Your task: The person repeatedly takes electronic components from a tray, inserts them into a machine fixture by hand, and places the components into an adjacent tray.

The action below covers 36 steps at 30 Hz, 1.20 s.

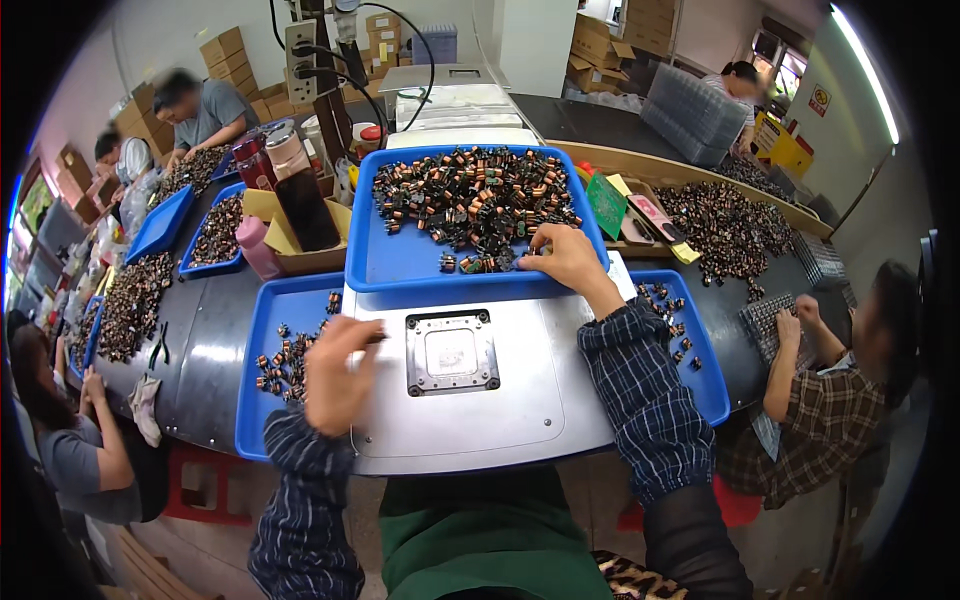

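A blue tray (440,277) heaped with small copper-wound coils (480,195) on black cores stands in front of me. My right hand (572,262) reaches over its near right edge, with thumb and fingertips closed on a coil among the loose ones. To the left, my left hand (340,375) is raised between a lower blue tray and a metal test plate (460,430). Its fingers are pinched around a small dark piece, too blurred to make out. Set into the plate is a square dark-framed fixture (453,352) with a light centre.
Lower blue trays with scattered coils flank the plate, one at left (250,390) and one at right (712,385). A cardboard box (310,262) holds a phone (307,210) and bottles. More coil piles lie on the table, where several co-workers sit. Pliers (160,343) lie at left.
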Motion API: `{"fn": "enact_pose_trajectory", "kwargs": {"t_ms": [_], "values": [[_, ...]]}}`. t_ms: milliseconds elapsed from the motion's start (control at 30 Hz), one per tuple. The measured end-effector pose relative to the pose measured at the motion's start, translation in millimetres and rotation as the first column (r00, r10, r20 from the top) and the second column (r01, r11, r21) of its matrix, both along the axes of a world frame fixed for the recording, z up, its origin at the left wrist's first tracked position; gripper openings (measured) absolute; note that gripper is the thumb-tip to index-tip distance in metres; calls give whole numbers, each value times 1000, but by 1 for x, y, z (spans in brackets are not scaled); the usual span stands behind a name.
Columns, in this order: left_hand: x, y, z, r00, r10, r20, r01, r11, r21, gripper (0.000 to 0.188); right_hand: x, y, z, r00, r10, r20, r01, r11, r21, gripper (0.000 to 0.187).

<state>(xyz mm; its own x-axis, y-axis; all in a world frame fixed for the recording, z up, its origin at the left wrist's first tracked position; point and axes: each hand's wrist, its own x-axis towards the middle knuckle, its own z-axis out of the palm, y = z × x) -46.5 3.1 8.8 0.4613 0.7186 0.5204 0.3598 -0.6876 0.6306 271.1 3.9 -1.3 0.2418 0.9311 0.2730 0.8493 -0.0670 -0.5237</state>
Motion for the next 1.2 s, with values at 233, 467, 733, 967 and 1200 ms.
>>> {"fn": "enact_pose_trajectory", "kwargs": {"t_ms": [233,467,733,967,1200], "values": [[-33,40,-5,978,204,-49,-199,976,87,25,2,3,9,972,-61,-228,79,995,69,17],[64,136,-5,996,11,-87,9,973,233,58,6,-16,16,445,93,-891,115,981,159,22],[86,120,-9,937,-5,-350,2,1000,-7,65,-32,-25,23,364,271,-891,-206,957,206,27],[75,91,-16,994,107,-23,-100,977,187,28,-87,-33,8,700,584,-411,-591,797,126,20],[62,69,-11,919,73,387,-61,997,-44,19,-106,-41,9,751,658,-60,-650,752,107,11]]}}
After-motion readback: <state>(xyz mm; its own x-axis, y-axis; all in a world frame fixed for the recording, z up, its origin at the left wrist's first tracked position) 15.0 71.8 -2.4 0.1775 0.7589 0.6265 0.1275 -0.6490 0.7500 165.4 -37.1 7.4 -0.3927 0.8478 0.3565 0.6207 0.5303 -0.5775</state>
